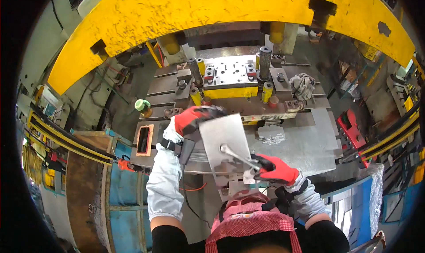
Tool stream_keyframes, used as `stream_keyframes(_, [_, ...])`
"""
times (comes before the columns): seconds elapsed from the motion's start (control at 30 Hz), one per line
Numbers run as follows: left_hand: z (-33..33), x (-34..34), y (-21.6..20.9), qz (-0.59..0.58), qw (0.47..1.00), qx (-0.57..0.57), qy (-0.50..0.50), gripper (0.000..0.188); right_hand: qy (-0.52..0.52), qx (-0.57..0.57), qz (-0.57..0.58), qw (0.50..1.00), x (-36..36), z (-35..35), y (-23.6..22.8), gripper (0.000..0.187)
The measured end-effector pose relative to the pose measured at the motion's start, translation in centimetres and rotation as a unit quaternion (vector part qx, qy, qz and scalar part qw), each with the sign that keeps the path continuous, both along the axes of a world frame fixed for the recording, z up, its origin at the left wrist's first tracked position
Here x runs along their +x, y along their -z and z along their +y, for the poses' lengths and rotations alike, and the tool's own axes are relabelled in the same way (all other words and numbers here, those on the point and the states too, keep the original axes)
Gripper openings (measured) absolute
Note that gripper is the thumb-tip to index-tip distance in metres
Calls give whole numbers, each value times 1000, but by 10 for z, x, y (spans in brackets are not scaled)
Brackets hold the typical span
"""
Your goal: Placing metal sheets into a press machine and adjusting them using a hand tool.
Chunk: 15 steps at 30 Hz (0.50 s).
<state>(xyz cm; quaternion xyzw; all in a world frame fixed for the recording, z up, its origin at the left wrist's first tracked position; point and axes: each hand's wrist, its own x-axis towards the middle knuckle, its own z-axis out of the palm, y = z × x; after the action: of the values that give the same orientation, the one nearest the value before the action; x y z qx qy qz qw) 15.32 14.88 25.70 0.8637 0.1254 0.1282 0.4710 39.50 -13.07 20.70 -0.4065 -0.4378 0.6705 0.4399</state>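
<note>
One yellow press frame [230, 13] arches over the upper frame, its die block [230, 78] at centre unloaded. Below, the steel counter [310, 142] is oily. At mid-frame a flat metal sheet [226, 140] hangs short of the die, left hand [190, 118] gripping its top edge, right hand [276, 169] closed on a pick-up tool [239, 157] touching it.

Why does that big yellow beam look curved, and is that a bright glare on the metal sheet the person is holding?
In the head view, the fisheye lens bends the straight yellow press frame into an arch and leaves black corners; the metal sheet, between the left hand and right hand, reflects pale light evenly, without harsh glare; the machine's far recess sits in shadow; the rim looks softer than the middle.
</note>
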Motion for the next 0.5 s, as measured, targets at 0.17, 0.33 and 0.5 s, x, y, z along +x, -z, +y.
stream_keyframes(0.17, [4, -26, 86, -166, 868, -465, -53, 58, 112, 21, 76, 991, 21, 77, -22, 47])
stream_keyframes(0.33, [-66, 50, 95, -213, 725, -654, -46, 60, 72, 219, -115, 966, 104, 195, 25, 26])
stream_keyframes(0.5, [-53, 102, 107, -312, 682, -651, -117, 44, -12, 241, -231, 943, 119, 248, 18, 29])
